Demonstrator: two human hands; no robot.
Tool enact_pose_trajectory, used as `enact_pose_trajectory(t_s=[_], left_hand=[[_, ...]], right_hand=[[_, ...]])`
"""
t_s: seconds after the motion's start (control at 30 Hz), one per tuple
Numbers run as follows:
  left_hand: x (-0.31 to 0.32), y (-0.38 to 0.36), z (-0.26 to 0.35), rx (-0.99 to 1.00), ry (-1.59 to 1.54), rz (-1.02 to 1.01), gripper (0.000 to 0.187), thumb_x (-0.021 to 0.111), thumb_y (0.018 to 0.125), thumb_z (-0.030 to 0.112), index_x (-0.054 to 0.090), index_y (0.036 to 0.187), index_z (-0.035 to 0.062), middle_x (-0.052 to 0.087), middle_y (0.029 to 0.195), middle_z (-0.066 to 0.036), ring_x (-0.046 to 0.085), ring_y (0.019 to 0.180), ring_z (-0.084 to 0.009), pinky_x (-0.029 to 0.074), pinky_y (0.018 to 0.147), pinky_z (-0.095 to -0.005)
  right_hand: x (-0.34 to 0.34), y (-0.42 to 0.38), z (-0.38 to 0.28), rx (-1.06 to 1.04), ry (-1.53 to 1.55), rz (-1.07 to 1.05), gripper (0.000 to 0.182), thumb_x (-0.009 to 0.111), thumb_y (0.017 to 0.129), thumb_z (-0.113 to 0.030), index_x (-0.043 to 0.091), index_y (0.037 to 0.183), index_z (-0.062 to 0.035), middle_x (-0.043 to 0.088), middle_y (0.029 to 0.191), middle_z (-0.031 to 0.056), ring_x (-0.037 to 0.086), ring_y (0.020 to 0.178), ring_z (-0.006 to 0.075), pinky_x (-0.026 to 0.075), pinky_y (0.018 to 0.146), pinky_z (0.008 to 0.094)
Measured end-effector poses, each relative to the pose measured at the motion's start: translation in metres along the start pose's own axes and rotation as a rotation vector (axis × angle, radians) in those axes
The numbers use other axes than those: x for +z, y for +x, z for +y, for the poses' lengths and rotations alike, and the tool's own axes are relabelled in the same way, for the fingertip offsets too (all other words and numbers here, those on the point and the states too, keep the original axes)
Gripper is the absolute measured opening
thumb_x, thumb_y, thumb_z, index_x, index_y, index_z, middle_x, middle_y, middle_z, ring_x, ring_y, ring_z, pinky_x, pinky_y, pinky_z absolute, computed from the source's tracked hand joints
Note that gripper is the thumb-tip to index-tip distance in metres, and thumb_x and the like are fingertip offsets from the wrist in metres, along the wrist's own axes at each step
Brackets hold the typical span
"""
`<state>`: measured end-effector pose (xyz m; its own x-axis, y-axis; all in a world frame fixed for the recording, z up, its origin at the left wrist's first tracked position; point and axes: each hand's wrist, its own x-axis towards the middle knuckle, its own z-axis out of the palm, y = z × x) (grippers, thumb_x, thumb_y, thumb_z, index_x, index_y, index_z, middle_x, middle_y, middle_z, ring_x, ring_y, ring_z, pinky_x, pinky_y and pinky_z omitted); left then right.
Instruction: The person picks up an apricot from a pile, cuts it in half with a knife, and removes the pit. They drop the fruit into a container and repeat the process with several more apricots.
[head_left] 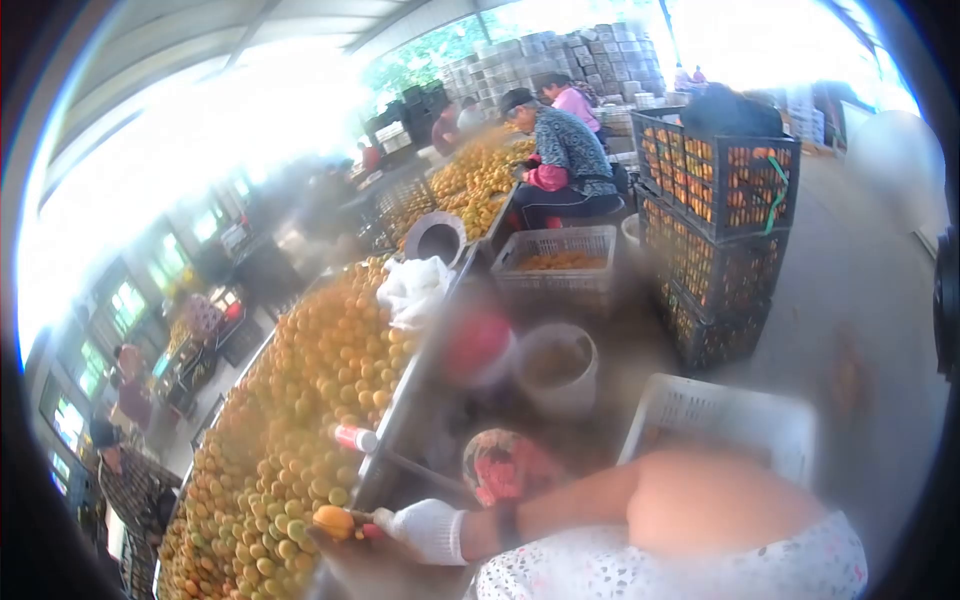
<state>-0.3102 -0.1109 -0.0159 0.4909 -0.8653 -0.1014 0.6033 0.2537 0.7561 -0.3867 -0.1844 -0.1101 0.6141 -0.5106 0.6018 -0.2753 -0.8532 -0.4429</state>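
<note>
My right hand (425, 530), in a white glove with a dark band at the wrist, reaches over the near edge of the fruit-covered table. Its fingers are closed around a small reddish thing (372, 531), too blurred to name. Just beyond the fingertips is an orange fruit (334, 522), larger and brighter than the round yellow-green fruits (270, 500) around it. A red and white cylinder (355, 437) lies on the pile above my hand. My left hand does not show.
A white plastic bag (415, 290) and a round basin (436, 238) rest on the table. Buckets (558, 370), a white crate (740, 415) and stacked black crates (715, 240) stand at the right. A person in a patterned shirt (575, 150) sits farther along.
</note>
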Motion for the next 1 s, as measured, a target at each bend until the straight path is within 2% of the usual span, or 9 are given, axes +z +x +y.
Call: enact_pose_trajectory(t_s=[0.03,0.1,0.17,0.27,0.37,0.63,0.9,0.93,1.0], left_hand=[[-0.019,0.011,0.001,0.0,0.012,-0.014,0.042,0.048,0.1,0.05,0.058,0.1,0.0092,0.058,0.078,-0.001,0.055,0.06,-0.011,0.043,0.047,-0.0205],[-0.081,0.042,0.003,-0.104,-0.291,-0.485,0.04,0.049,0.1,0.041,0.058,0.115,0.0048,0.061,0.114,-0.011,0.057,0.094,-0.0251,0.048,0.086,-0.0378],[-0.057,0.02,0.006,0.022,-0.162,-0.306,0.042,0.046,0.101,0.047,0.059,0.113,0.0088,0.061,0.116,-0.01,0.055,0.094,-0.0249,0.046,0.089,-0.0384],[-0.002,-0.029,0.011,-0.276,-0.276,-0.314,0.046,0.039,0.104,0.042,0.051,0.134,0.009,0.055,0.132,-0.008,0.051,0.119,-0.0237,0.034,0.107,-0.041],[0.006,-0.036,0.003,-0.196,-0.18,-0.346,0.047,0.039,0.104,0.042,0.048,0.136,0.0088,0.054,0.134,-0.008,0.05,0.12,-0.0237,0.033,0.108,-0.041],[-0.009,-0.032,-0.03,0.149,0.133,-0.322,0.053,0.038,0.104,0.042,0.041,0.145,0.0079,0.051,0.14,-0.008,0.047,0.126,-0.0237,0.029,0.112,-0.0411],[0.004,-0.023,-0.02,0.412,1.056,-0.082,0.024,0.047,0.1,0.022,0.049,0.12,0.0088,0.058,0.104,-0.002,0.061,0.085,-0.0103,0.052,0.063,-0.0252],[0.0,-0.034,-0.012,0.113,0.235,-0.377,0.025,0.046,0.1,0.02,0.049,0.122,0.0106,0.057,0.11,-0.003,0.061,0.097,-0.013,0.054,0.072,-0.0293],[-0.011,-0.03,-0.017,-0.06,-0.122,-0.257,0.024,0.046,0.1,0.023,0.05,0.121,0.0113,0.057,0.106,-0.002,0.061,0.092,-0.014,0.054,0.07,-0.0313]], right_hand=[[-0.029,-0.002,-0.016,0.004,-0.002,0.017,0.024,0.056,0.098,-0.025,0.056,0.103,-0.0013,0.062,0.074,0.0168,0.066,0.068,0.0325,0.049,0.058,0.0378],[-0.084,-0.002,-0.05,0.064,0.272,0.007,0.022,0.057,0.097,-0.025,0.055,0.097,-0.0031,0.062,0.073,0.0171,0.066,0.068,0.0345,0.048,0.057,0.04],[-0.099,0.003,-0.058,0.139,0.349,-0.05,0.02,0.057,0.097,-0.025,0.055,0.095,-0.0052,0.062,0.075,0.0173,0.066,0.071,0.0344,0.048,0.058,0.0404],[-0.103,0.013,-0.05,0.113,0.475,0.218,0.02,0.059,0.096,-0.025,0.053,0.096,-0.0054,0.06,0.077,0.0169,0.064,0.071,0.0352,0.047,0.059,0.041],[-0.137,0.011,-0.062,0.075,0.391,0.255,0.017,0.059,0.097,-0.021,0.057,0.1,-0.0044,0.059,0.087,0.0108,0.062,0.083,0.0225,0.048,0.074,0.0359],[-0.147,0.012,-0.075,0.177,0.588,0.181,0.027,0.059,0.094,-0.032,0.054,0.095,-0.0054,0.062,0.083,0.0204,0.063,0.083,0.0405,0.048,0.069,0.0455],[-0.1,0.041,-0.051,0.094,0.529,0.117,0.019,0.061,0.09,-0.025,0.055,0.09,-0.0073,0.061,0.078,0.0183,0.064,0.077,0.0381,0.049,0.063,0.0452],[-0.103,0.042,-0.054,0.046,0.423,0.123,0.018,0.061,0.09,-0.024,0.055,0.088,-0.0072,0.06,0.075,0.0178,0.063,0.072,0.0382,0.048,0.06,0.0461],[-0.114,0.04,-0.066,-0.072,0.341,0.134,0.019,0.062,0.089,-0.024,0.054,0.087,-0.0069,0.06,0.073,0.0177,0.063,0.071,0.0389,0.048,0.06,0.0458]])
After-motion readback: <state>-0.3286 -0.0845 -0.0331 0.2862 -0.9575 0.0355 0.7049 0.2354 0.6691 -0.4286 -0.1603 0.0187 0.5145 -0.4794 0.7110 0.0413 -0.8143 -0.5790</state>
